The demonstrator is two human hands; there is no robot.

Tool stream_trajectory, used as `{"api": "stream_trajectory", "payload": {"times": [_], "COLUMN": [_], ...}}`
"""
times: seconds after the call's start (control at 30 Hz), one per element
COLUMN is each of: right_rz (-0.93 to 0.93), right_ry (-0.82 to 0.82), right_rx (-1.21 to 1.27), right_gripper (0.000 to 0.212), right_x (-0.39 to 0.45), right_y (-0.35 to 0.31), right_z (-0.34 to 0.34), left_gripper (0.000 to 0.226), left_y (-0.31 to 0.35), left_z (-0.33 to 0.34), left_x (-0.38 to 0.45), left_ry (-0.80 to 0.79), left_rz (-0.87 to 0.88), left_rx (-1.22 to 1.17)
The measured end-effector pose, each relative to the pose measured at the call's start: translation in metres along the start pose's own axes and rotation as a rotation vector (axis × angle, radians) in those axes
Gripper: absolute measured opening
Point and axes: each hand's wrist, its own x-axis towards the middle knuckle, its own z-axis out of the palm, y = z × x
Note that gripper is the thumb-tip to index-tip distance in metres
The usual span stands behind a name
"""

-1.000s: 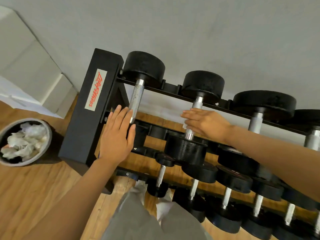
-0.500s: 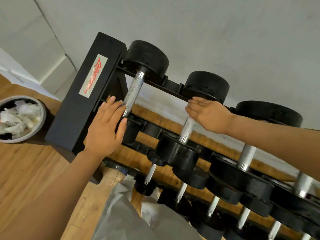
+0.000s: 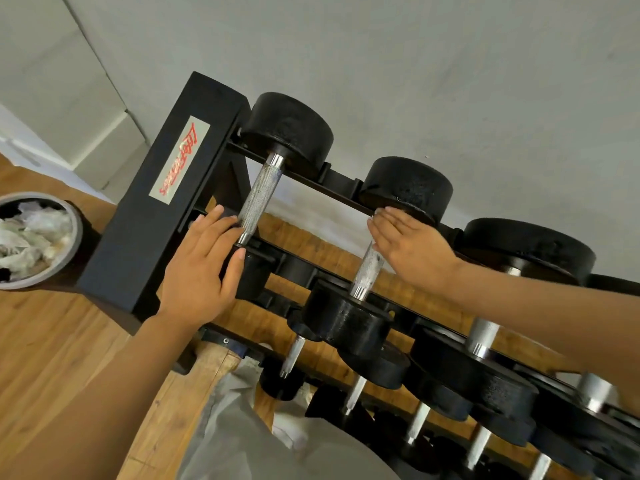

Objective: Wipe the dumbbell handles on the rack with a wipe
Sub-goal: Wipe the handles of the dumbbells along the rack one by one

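While the person leans over the dumbbell rack (image 3: 162, 216), nothing in view looks plainly like a wipe. Left of the rack's black end post, a round bin (image 3: 71, 233) on the wood floor holds crumpled white paper. Just right of that post, the left hand (image 3: 201, 275) lies flat with straight fingers, its fingertips touching the rack frame beside the lower end of the first dumbbell handle (image 3: 259, 199); it grips nothing. Further right along the top shelf, the right hand (image 3: 412, 247) is also spread flat, fingers straight, pressed over the upper part of the second dumbbell handle (image 3: 367, 271), fingertips against the far weight head (image 3: 405, 188). Whether a wipe sits under that palm I cannot tell; none shows at its edges. Right again, the third handle (image 3: 483, 336) and those beyond stand bare.

As I judge it, the risk is a flat palm sliding along only the top of the knurled bar, leaving the underside unwiped. A hard push could also roll the dumbbell in its cradle and nip the fingers against the weight head.
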Motion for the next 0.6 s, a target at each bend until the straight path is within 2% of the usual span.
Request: {"api": "stream_trajectory", "payload": {"times": [0.1, 0.3, 0.4, 0.47, 0.53, 0.6], "right_rz": [0.032, -0.277, -0.365, -0.290, -0.083, 0.088], "right_ry": [0.035, 0.041, 0.041, 0.034, 0.049, 0.060], "right_rx": [-0.005, 0.351, 0.298, 0.227, 0.196, 0.186], "right_gripper": [0.045, 0.051, 0.058, 0.060, 0.053, 0.055], "right_x": [-0.001, -0.022, -0.026, -0.028, -0.027, -0.024], "right_y": [-0.016, -0.047, -0.027, -0.013, 0.000, 0.002], "right_z": [-0.003, 0.007, 0.005, 0.007, 0.014, 0.017], "left_gripper": [0.041, 0.040, 0.040, 0.040, 0.039, 0.038], "left_y": [0.000, 0.000, -0.002, -0.001, -0.001, -0.001], "left_z": [0.000, 0.002, 0.002, 0.001, 0.001, 0.002], "left_x": [0.000, -0.001, -0.001, -0.001, -0.001, -0.001], "left_ry": [0.006, 0.019, 0.016, 0.015, 0.019, 0.022], "left_rz": [-0.007, -0.003, -0.005, -0.012, -0.014, -0.013], "left_rx": [0.002, -0.003, -0.014, -0.021, -0.022, -0.019]}}
